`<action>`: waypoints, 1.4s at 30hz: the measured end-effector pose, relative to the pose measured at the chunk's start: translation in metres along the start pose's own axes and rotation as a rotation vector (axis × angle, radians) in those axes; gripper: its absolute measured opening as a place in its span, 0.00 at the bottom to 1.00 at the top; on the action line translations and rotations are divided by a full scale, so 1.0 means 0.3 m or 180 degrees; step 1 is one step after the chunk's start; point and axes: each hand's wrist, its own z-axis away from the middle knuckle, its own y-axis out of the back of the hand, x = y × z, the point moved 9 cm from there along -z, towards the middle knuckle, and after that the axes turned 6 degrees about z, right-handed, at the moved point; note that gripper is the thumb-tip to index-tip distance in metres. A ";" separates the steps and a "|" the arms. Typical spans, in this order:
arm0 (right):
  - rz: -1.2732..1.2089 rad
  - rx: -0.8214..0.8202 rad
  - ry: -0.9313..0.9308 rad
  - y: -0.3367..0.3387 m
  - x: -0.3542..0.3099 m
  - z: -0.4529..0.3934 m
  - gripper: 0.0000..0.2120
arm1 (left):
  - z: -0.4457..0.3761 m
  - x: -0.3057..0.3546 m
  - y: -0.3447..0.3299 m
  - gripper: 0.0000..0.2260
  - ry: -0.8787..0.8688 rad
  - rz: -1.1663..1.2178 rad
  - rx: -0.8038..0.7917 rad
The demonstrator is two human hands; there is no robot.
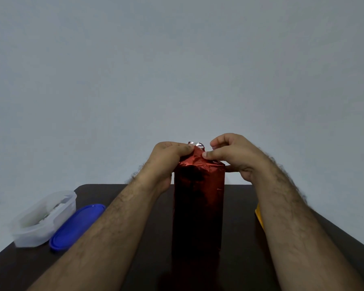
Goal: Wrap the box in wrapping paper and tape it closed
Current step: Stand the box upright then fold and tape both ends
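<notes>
A tall box covered in shiny red wrapping paper stands upright on the dark table in front of me. At its top the paper is gathered into a crumpled flap with its silver inner side showing. My left hand grips the box's top left edge and pinches the flap. My right hand pinches the flap from the right with thumb and forefinger, its other fingers curled behind the box's top right corner. No tape shows.
A clear plastic container with white contents sits at the table's left edge, its blue lid lying beside it. A yellow object peeks out behind my right forearm. A plain grey wall lies beyond the table.
</notes>
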 end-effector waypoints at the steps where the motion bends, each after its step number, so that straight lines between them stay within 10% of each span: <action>1: -0.0022 -0.0041 -0.0091 -0.005 0.017 -0.006 0.24 | 0.001 -0.002 -0.005 0.07 0.0005 0.0013 -0.0007; 18: -0.0811 -0.0856 -0.0434 -0.128 0.111 -0.063 0.27 | 0.031 0.075 0.005 0.08 -0.0830 -0.0911 0.0141; 27: -0.0719 -0.0501 -0.0346 -0.085 0.110 -0.067 0.10 | 0.049 0.099 -0.039 0.03 -0.1234 -0.1843 -0.0177; 36: -0.0993 0.0924 0.0368 0.015 0.027 -0.038 0.05 | 0.058 0.099 -0.054 0.06 -0.1418 -0.1818 -0.0351; 42: -0.0886 0.0529 -0.0038 -0.013 0.054 -0.056 0.11 | 0.061 0.097 -0.064 0.07 -0.1433 -0.1776 -0.0465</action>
